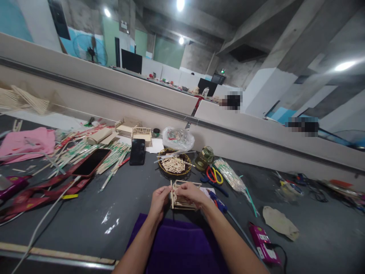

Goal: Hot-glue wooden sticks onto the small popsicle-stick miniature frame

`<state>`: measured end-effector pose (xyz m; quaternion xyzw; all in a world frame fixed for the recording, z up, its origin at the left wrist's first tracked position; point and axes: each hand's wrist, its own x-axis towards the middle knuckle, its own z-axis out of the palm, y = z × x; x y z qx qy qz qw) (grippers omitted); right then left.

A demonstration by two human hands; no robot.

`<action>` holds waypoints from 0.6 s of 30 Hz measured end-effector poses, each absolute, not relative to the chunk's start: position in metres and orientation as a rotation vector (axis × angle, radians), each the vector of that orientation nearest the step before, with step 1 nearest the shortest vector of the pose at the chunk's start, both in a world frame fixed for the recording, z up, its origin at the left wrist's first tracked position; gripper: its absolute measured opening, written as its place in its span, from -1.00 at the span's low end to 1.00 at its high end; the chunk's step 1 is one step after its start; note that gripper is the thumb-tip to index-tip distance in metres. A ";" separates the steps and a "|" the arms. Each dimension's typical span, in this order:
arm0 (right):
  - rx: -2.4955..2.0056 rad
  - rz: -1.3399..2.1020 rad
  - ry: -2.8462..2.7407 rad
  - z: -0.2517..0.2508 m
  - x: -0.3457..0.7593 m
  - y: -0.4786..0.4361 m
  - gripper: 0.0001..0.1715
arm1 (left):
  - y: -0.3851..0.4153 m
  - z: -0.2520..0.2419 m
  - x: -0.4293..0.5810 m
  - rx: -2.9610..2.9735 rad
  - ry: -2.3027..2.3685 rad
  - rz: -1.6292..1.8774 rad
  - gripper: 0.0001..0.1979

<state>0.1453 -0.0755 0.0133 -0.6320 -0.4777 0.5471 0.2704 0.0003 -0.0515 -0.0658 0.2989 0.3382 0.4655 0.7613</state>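
A small frame built of thin wooden sticks [184, 204] stands on the dark table in front of me. My left hand [161, 198] pinches its left side, thumb and fingertips closed on an upright stick. Over the top of the frame reaches my right hand [189, 192], its fingers pressed together near the same left side; what lies between them is hidden. Just behind is a dark basket [174, 176] with many short wooden sticks. A blue glue gun [218, 201] lies right of the frame, partly over a white paper.
Scissors [213, 175], a glass jar [204, 159] and a bag of sticks [230, 175] lie back right. A magenta power strip [264, 243] sits front right. Phones [137, 152], wrapped sticks [114, 158] and a white cable [45, 222] occupy the left. A low partition [159, 110] runs behind.
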 end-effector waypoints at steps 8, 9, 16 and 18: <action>-1.712 1.451 -1.288 0.012 0.146 -0.075 -0.66 | -0.053 -0.062 0.000 0.635 0.740 1.017 -0.61; -1.714 1.452 -1.286 0.012 0.146 -0.075 -0.65 | -0.053 -0.061 0.000 0.632 0.742 1.017 -0.61; -1.702 1.476 -1.283 0.014 0.145 -0.075 -0.68 | -0.053 -0.061 0.001 0.624 0.752 1.011 -0.60; -1.706 1.477 -1.282 0.014 0.146 -0.075 -0.69 | -0.053 -0.061 0.000 0.624 0.751 1.008 -0.60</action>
